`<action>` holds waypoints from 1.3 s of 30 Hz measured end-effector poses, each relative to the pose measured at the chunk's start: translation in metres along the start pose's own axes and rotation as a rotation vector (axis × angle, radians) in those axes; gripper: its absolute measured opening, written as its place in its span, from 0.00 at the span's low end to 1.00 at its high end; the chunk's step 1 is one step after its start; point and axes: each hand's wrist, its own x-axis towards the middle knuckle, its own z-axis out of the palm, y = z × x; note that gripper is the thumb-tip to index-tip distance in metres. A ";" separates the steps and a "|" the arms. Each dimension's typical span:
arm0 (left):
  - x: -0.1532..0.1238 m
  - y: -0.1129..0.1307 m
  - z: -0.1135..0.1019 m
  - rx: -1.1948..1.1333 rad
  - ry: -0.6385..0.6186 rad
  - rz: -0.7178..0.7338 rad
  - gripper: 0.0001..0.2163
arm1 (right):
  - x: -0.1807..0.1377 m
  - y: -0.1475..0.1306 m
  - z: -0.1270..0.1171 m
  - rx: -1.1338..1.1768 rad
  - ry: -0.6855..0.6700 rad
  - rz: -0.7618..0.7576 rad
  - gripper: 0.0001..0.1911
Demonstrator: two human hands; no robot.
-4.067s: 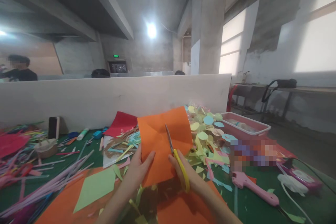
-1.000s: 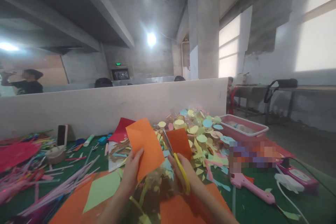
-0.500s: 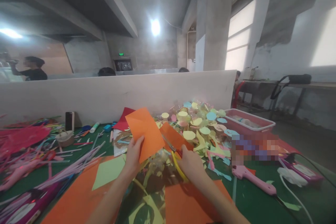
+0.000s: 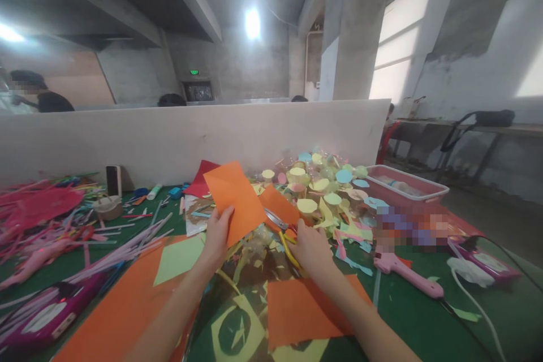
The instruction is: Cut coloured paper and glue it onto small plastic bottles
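Observation:
My left hand [image 4: 219, 233] pinches the lower left edge of an orange sheet of paper [image 4: 236, 199], held tilted above the table. In my right hand [image 4: 311, 246] are scissors [image 4: 277, 220] with yellow handles, their metal blades pointing left at the sheet's right edge. Behind the blades shows a second, darker orange piece [image 4: 280, 203]; whether it is joined to the sheet I cannot tell. Another orange sheet [image 4: 311, 311] lies flat beneath my right forearm. Below my left forearm are a pale green sheet [image 4: 178, 260] and a large orange sheet [image 4: 119, 305].
Cut paper discs [image 4: 320, 184] are heaped at the back, before a white partition [image 4: 203, 138]. A pink glue gun [image 4: 409, 276] and a pink bin [image 4: 407, 191] are on the right. Pale purple strips [image 4: 127, 254] and a phone [image 4: 113, 181] lie left. People are beyond the partition.
The scissor blades stand wider apart and show more clearly beside the sheet. My view has tipped slightly downward. Both hands keep their holds.

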 end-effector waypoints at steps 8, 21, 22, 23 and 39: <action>0.003 -0.005 -0.002 0.078 -0.034 -0.004 0.10 | -0.001 0.001 0.005 0.032 -0.040 0.011 0.09; -0.015 -0.002 0.001 0.277 -0.372 -0.076 0.20 | 0.016 0.005 -0.010 0.801 0.033 0.012 0.26; -0.017 -0.001 0.001 0.292 -0.408 -0.099 0.20 | 0.018 0.004 -0.010 0.888 0.008 0.015 0.30; -0.019 0.000 0.001 0.307 -0.444 -0.120 0.20 | 0.020 0.003 -0.010 0.957 -0.018 0.013 0.32; -0.034 0.008 0.009 0.425 -0.567 -0.037 0.15 | 0.008 -0.005 -0.020 1.286 -0.087 -0.064 0.21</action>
